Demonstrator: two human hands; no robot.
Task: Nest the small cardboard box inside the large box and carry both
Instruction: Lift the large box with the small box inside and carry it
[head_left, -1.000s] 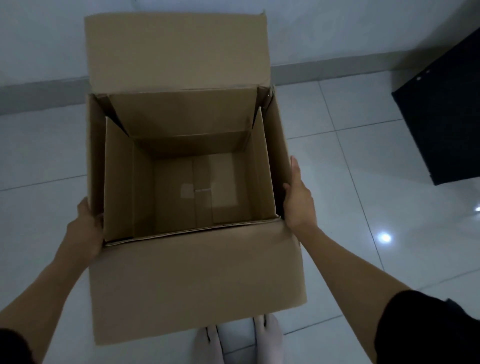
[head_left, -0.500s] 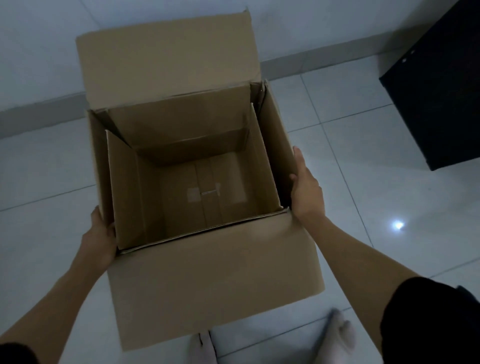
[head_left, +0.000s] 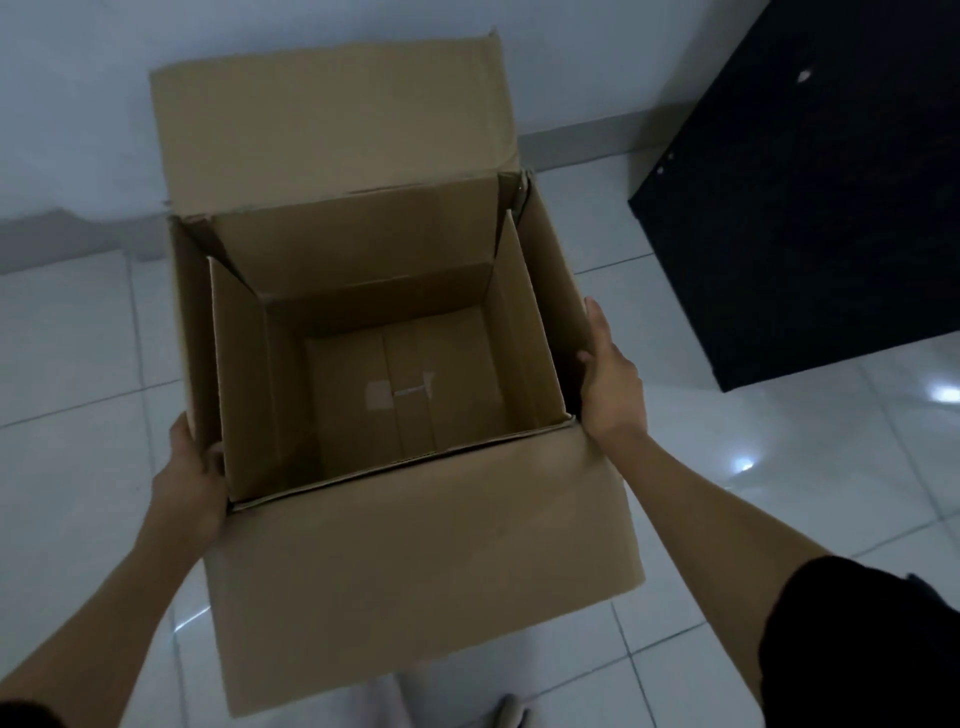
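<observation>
The large cardboard box (head_left: 415, 561) fills the middle of the view, its flaps open, one standing up at the far side and one folded out toward me. Inside it sits the small cardboard box (head_left: 395, 384), open and empty, with tape on its bottom. My left hand (head_left: 189, 483) grips the large box's left wall near the front corner. My right hand (head_left: 610, 379) presses flat against the right wall, fingers pointing away from me. The box is held off the floor between both hands.
White tiled floor (head_left: 779, 493) lies all around. A black cabinet (head_left: 810, 208) stands at the right, close to the box's right side. A white wall with a grey skirting (head_left: 78, 234) runs along the far side. My feet (head_left: 509, 714) show below the box.
The view and box have swung to the right; the black cabinet now sits nearer and larger. Both hands keep the same hold on the large box's side walls.
</observation>
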